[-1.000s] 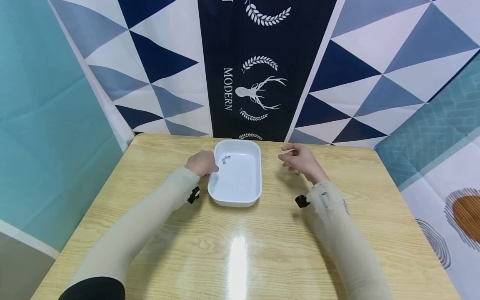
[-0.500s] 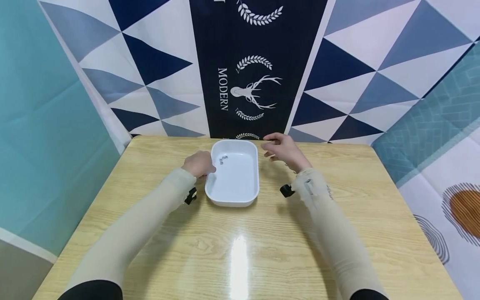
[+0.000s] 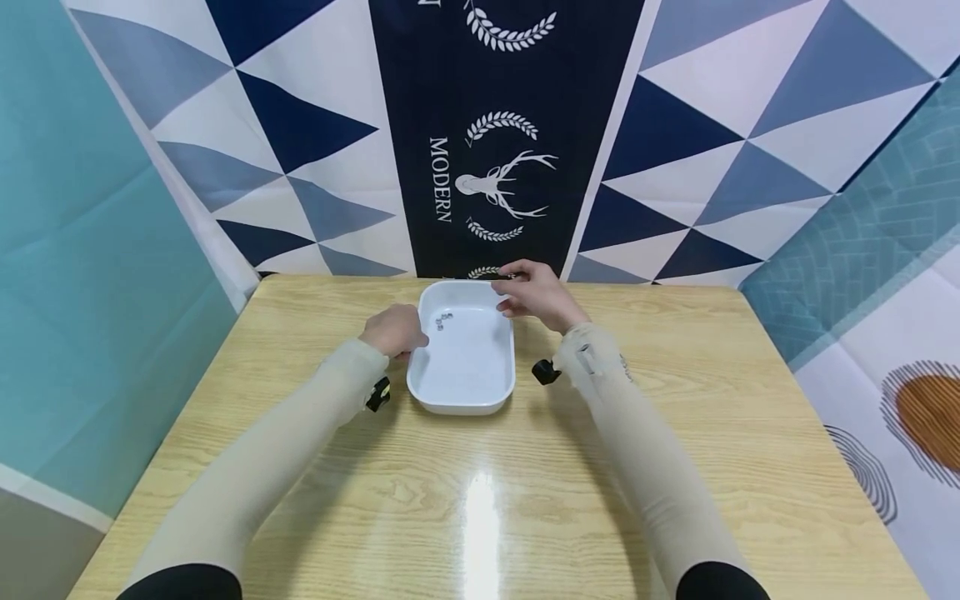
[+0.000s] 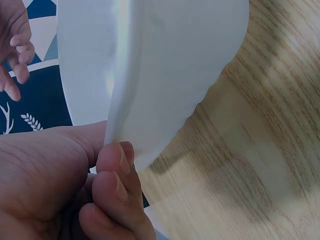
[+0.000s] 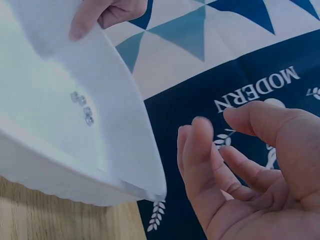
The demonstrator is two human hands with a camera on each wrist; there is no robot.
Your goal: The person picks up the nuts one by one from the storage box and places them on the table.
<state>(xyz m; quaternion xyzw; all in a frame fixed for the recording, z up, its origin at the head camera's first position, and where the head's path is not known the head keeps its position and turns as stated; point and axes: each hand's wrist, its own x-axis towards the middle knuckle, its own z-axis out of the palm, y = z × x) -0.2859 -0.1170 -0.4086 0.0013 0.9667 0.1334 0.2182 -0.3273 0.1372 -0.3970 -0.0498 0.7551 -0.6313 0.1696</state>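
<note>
A white rectangular tray (image 3: pixel 461 377) sits near the back of the table. My left hand (image 3: pixel 395 331) pinches its left wall, thumb over the rim inside and curled fingers (image 4: pixel 117 187) against the outside. Several small silvery pieces that look like metal nuts (image 5: pixel 84 107) lie grouped on the tray floor, toward its back left. My right hand (image 3: pixel 542 296) hovers at the tray's back right corner, overlapping the rim in the head view. From the right wrist, its fingers are loosely bent, the thumb apart from them, and nothing shows between.
The wood-grain table (image 3: pixel 375 500) runs up to a patterned cloth backdrop (image 3: pixel 517 100). Teal cloth (image 3: pixel 127 275) hangs along the left side. A small black wrist camera (image 3: pixel 546 372) hangs under the right sleeve, another (image 3: pixel 378 394) under the left.
My right hand has moved left and slightly farther back, from over the table right of the tray to its back right corner. The left hand keeps its hold on the tray.
</note>
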